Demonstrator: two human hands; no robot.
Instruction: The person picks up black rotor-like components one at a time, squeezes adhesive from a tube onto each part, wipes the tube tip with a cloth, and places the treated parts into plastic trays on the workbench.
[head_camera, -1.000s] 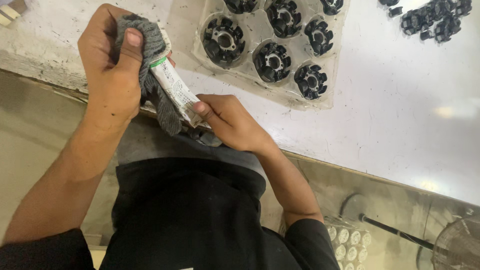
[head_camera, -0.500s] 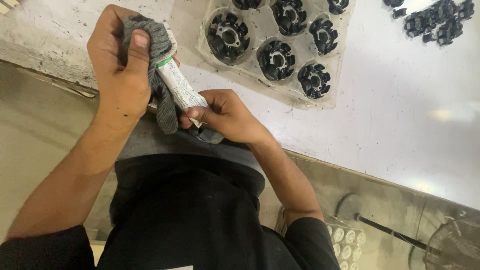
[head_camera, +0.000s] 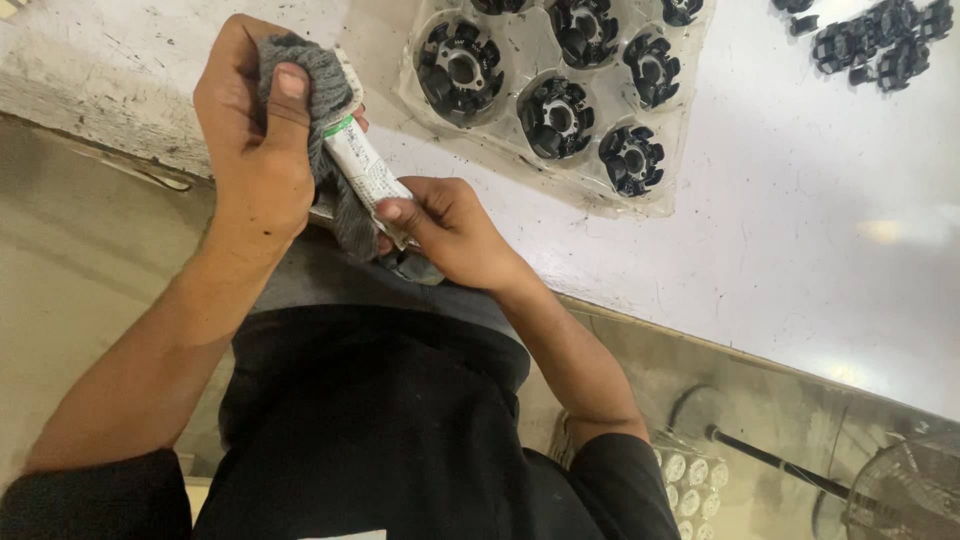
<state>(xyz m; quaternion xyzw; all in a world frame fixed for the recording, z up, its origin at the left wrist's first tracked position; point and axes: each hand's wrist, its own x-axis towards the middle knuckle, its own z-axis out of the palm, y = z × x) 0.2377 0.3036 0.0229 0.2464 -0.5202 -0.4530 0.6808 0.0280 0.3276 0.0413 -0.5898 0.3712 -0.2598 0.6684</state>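
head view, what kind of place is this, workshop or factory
Probably a small assembly workshop: a clear plastic tray of black toothed round parts lies on a scuffed white worktable, with more loose black parts heaped nearby.

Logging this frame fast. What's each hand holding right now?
Left hand: fingers closed on the grey cloth.
Right hand: fingers closed on the white tube.

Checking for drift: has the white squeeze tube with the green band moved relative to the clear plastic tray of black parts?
No. The white tube keeps its spot left of the clear tray, clamped by the same two hands; only the camera drifted.
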